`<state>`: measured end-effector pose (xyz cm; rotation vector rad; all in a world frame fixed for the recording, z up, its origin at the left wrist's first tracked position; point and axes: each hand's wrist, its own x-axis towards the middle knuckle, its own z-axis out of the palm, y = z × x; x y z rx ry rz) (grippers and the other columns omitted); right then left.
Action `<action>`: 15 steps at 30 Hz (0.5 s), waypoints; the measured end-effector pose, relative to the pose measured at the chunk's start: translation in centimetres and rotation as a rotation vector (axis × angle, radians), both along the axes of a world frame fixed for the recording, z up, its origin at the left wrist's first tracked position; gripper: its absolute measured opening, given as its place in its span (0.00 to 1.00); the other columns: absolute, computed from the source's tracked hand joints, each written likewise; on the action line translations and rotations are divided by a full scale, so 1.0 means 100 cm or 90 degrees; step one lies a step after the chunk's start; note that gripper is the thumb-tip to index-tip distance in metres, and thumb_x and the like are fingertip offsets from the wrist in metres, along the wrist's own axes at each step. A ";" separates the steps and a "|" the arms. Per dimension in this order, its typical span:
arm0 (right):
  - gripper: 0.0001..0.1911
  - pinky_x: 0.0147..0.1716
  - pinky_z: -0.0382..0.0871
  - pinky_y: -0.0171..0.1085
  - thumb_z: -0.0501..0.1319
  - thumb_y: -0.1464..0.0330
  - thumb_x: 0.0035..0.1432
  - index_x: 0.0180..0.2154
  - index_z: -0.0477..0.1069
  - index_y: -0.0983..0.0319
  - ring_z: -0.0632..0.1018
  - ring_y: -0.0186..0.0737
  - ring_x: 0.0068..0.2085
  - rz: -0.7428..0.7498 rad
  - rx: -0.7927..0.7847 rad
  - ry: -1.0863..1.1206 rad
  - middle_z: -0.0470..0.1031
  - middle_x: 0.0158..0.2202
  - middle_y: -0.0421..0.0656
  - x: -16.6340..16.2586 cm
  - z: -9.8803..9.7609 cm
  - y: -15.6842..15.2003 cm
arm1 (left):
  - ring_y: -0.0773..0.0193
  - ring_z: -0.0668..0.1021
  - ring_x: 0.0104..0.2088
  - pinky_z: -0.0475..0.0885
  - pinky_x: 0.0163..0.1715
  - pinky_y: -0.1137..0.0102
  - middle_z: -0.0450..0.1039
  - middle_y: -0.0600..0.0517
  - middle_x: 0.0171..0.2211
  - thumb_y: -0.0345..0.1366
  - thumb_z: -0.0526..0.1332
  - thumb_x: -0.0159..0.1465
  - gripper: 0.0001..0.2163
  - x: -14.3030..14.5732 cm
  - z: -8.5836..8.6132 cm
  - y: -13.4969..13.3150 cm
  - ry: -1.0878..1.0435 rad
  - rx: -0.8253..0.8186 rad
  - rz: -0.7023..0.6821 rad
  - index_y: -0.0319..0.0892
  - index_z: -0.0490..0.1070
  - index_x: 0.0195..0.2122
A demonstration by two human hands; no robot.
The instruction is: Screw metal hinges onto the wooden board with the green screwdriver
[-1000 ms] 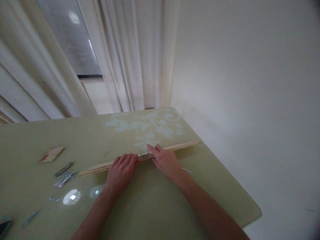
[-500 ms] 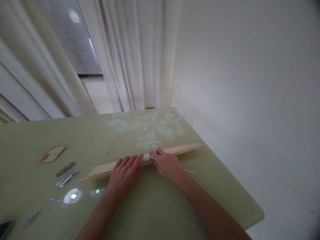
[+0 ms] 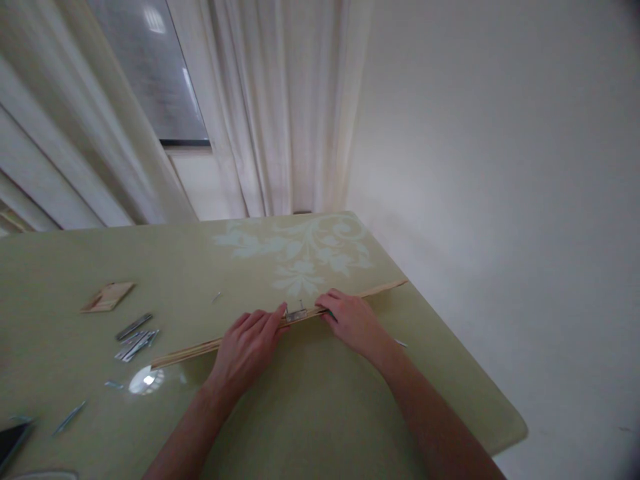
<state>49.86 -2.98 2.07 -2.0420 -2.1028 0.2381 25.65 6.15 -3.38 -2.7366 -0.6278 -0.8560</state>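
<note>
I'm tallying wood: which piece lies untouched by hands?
The short wooden piece at left; the left hand and right hand hold the long wood.

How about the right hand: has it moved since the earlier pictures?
Yes: the right hand has shifted rightward, away from the small metal piece, judged against the pale floral pattern on the table.

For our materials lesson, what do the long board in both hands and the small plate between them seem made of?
Long board: apparently unpainted wood, from its pale tan colour and lined edge; solid or plywood, unclear.
Small plate: probably bare metal, from its grey, faint sheen.
</note>
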 end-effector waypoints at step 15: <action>0.03 0.37 0.64 0.36 0.61 0.69 0.67 0.43 0.73 0.57 0.79 0.41 0.42 0.013 -0.018 -0.066 0.77 0.45 0.42 -0.005 0.001 -0.004 | 0.55 0.85 0.41 0.76 0.44 0.61 0.85 0.45 0.45 0.41 0.56 0.74 0.11 -0.006 0.002 -0.002 -0.020 -0.161 0.029 0.43 0.73 0.52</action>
